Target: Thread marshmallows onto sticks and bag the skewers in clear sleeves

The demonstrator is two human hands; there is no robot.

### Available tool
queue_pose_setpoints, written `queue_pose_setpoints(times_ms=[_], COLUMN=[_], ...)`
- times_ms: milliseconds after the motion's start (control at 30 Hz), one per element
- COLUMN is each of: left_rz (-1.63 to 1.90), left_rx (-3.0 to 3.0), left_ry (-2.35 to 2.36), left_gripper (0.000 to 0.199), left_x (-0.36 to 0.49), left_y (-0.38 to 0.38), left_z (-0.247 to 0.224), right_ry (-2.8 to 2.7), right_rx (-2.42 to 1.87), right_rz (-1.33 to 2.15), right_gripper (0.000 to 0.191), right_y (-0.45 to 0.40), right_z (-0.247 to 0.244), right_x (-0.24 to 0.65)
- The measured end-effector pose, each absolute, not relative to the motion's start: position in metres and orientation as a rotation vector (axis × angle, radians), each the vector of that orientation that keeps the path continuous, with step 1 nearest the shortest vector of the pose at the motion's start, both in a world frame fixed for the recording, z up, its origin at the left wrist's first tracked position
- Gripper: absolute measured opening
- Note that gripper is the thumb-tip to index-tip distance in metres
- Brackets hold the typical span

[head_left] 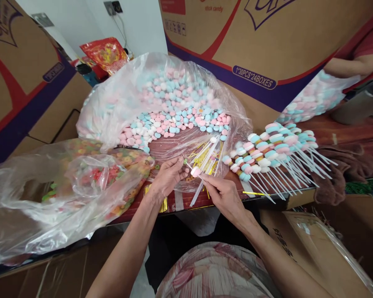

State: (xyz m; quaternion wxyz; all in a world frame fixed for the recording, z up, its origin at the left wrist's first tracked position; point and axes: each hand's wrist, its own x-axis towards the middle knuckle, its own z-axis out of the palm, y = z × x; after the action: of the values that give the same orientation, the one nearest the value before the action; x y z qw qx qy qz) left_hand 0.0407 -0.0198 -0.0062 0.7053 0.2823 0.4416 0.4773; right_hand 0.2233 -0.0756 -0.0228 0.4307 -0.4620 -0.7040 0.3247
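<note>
My left hand point(170, 176) pinches a small green gummy point(185, 161) at the tip of a thin white stick. Farther down that stick sits a pink-and-white marshmallow point(195, 171), right at the fingertips of my right hand point(222, 190). My right fingers are closed around the stick just below it; the rest of the stick is hidden by the hand. Beneath and beyond both hands lie loose white sticks point(199, 187) and gold twist ties point(209, 159). A big clear bag point(112, 99) of pink, blue and white marshmallows point(174, 124) opens towards me.
Finished-looking marshmallow skewers point(270, 151) are piled at the right beside a brown cloth point(345, 169). On the left lies a clear bag point(49, 207) of gummy rings. Large cardboard boxes point(211, 54) stand behind. Another person's arm point(348, 66) shows at the upper right.
</note>
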Motion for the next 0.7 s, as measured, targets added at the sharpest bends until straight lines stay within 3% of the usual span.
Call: queue_pose_setpoints(times_ms=[700], left_rz=[1.215], left_rx=[0.726], left_ry=[1.094], left_gripper=[0.035], left_x=[0.042], left_y=[-0.031], left_z=[-0.012], right_ry=[-1.612], right_rx=[-1.252], right_rz=[0.888], right_gripper=[0.026], right_y=[-0.078], right_z=[-0.031], right_x=[0.211])
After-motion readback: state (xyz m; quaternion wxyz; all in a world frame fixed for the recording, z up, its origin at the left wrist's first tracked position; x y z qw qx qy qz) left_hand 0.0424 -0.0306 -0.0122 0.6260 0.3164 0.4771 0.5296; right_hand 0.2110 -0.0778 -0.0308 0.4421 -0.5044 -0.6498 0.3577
